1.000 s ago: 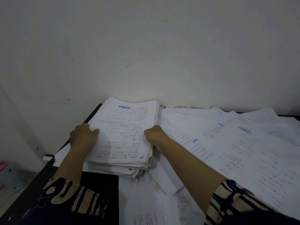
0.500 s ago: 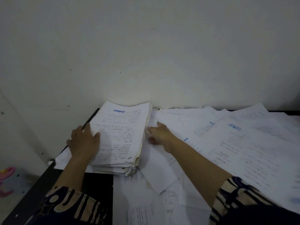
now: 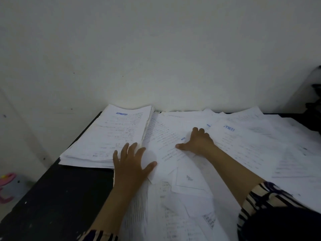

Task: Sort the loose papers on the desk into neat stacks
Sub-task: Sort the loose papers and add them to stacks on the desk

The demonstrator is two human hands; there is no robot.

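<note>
While both arms reach out over the dark desk (image 3: 52, 197), the left hand (image 3: 131, 163) lies flat with its fingers spread and straight, palm down on a loose white sheet (image 3: 152, 164) right at the near corner of the neat stack (image 3: 111, 138). It grips nothing; it only presses down. That stack sits just beyond and to the left of this hand, squared up against the wall (image 3: 156, 49), its top page bearing a blue "APPROVED" stamp (image 3: 121, 113) at the far end.

The right hand (image 3: 197, 141) rests further out, palm down on the spread of loose papers (image 3: 191, 197). Its thumb points out toward the left hand and its fingers bend a little at the knuckles over a printed page (image 3: 166, 136). Whether the fingertips are catching an edge underneath I cannot tell from here; it looks like a press rather than a grasp.

Between the two hands and below them, sheets lie overlapping at odd angles, one with a small block of dark marks (image 3: 189, 178) near the right forearm. To the right of the right hand a page with blue upside-down lettering (image 3: 229, 128) lies on top of more scattered paper running off to the far side. Both forearms come out of striped patterned sleeves (image 3: 260, 197). Down on the floor, left of the left arm, something pink (image 3: 7, 186) shows beside the desk edge.
</note>
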